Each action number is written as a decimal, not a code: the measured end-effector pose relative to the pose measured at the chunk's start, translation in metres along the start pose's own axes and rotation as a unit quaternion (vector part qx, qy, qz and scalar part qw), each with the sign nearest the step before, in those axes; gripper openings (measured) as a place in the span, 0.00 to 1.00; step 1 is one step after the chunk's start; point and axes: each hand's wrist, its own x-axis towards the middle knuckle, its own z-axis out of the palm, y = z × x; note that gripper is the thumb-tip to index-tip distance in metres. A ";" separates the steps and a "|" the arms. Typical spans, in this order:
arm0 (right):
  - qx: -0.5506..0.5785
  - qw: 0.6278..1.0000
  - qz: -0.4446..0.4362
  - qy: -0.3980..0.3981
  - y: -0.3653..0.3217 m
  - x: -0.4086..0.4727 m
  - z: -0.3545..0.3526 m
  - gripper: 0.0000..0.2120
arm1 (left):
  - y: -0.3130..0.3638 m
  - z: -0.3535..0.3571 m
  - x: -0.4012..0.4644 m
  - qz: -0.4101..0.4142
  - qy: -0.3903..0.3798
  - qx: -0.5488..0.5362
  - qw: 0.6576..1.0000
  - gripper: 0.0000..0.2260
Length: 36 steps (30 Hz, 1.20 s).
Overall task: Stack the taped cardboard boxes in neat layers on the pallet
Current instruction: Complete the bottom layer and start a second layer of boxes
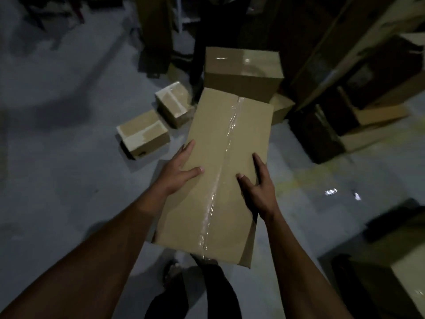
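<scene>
A long cardboard box (213,143) with clear tape down its middle is held above the floor, its length pointing away from me. My left hand (178,171) grips its left edge, thumb on the top face and fingers round the side. My right hand (258,187) grips the right edge the same way. Beyond it a larger taped box (243,70) stands on the floor. Two small taped boxes (172,104) (142,134) lie to the left. No pallet is plainly visible.
Dim grey concrete floor (69,169) spreads to the left. Dark stacked cartons and flat cardboard (356,100) fill the right side. Another carton (404,261) sits at the lower right. A person's dark legs (200,54) stand behind the large box. My own feet (174,270) show below.
</scene>
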 end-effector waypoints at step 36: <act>0.149 0.825 0.174 0.517 0.064 -0.608 -0.488 0.40 | 0.343 0.573 -0.334 0.242 -0.500 0.116 0.823 0.31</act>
